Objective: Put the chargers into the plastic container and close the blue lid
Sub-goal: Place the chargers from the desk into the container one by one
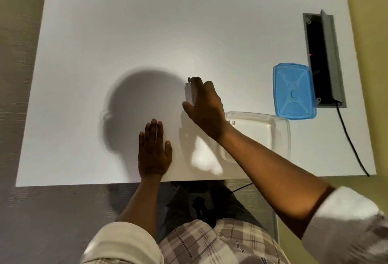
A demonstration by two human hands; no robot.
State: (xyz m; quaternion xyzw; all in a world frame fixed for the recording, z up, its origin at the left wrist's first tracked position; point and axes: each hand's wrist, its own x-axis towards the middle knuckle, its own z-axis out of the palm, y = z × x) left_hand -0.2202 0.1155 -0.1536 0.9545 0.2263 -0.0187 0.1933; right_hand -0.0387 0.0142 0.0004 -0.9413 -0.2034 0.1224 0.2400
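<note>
My right hand (pixel 204 106) is raised above the white table (pixel 105 53), with its fingers closed around a white charger (pixel 189 91) whose metal prongs point away from me. The clear plastic container (pixel 279 133) stands open just right of that hand, partly hidden by my forearm; what lies inside it I cannot make out. Beyond the container, at the right, the blue lid (pixel 294 91) lies flat on the table. My left hand (pixel 154 150) rests palm down near the front edge, fingers spread, holding nothing.
A grey cable box (pixel 323 59) with an open flap is set into the table at the far right, touching the lid's far side. A black cable (pixel 352 144) runs from it off the front edge. My head's shadow falls mid-table.
</note>
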